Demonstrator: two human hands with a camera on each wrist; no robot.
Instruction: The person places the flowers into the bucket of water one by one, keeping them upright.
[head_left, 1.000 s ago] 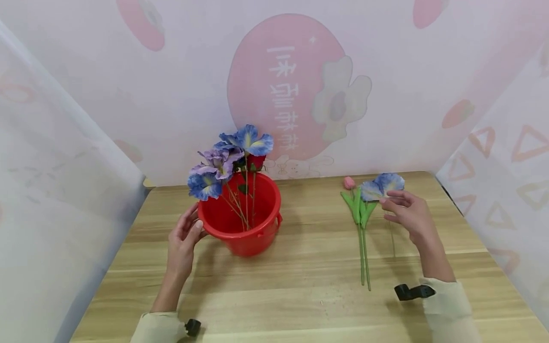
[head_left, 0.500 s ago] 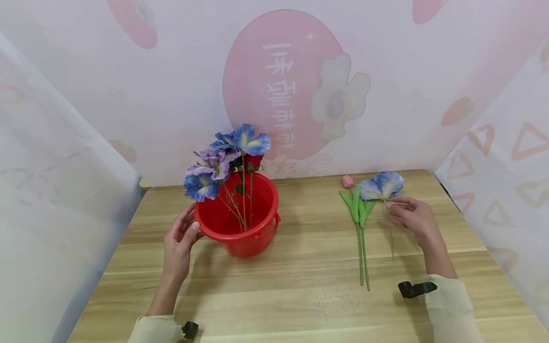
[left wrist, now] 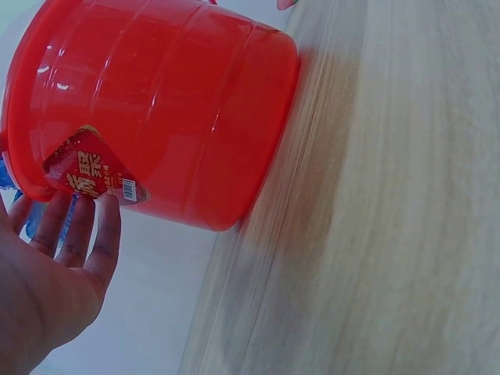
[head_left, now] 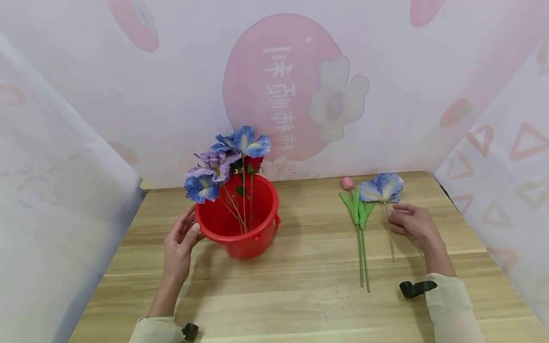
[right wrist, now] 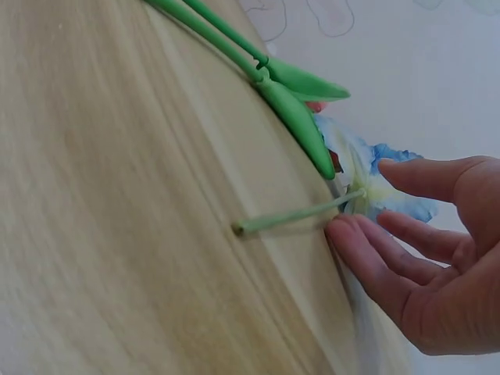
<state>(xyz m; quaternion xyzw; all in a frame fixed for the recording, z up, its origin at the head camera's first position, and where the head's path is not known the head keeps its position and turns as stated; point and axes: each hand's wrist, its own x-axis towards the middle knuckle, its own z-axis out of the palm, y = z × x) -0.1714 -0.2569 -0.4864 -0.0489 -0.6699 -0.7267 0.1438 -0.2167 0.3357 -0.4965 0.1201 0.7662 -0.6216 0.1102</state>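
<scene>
On the left of the table stands a red bucket [head_left: 250, 245] holding several artificial flowers: blue irises [head_left: 249, 143], a purple iris [head_left: 216, 162] and a red rose [head_left: 255, 163]. My left hand [head_left: 180, 243] is at its left side, fingers fairly straight against the wall beneath the rim; the left wrist view shows the fingertips by a red label [left wrist: 87, 168]. At the right, a single blue iris [head_left: 383, 187] lies with its stem toward me. Beside that stem is my right hand [head_left: 411, 221]; in the right wrist view, its fingers are spread around the stem, not closed.
Left of the single iris lie green-stemmed tulips [head_left: 360, 214], one with a pink bloom [head_left: 348, 183] showing. A pale printed backdrop [head_left: 184, 81] stands behind the wooden table [head_left: 266, 300], with printed sheets at both sides.
My right hand has moved from the single iris's petals down and right to beside its stem. The left hand stays at the bucket. The head view has shifted slightly.
</scene>
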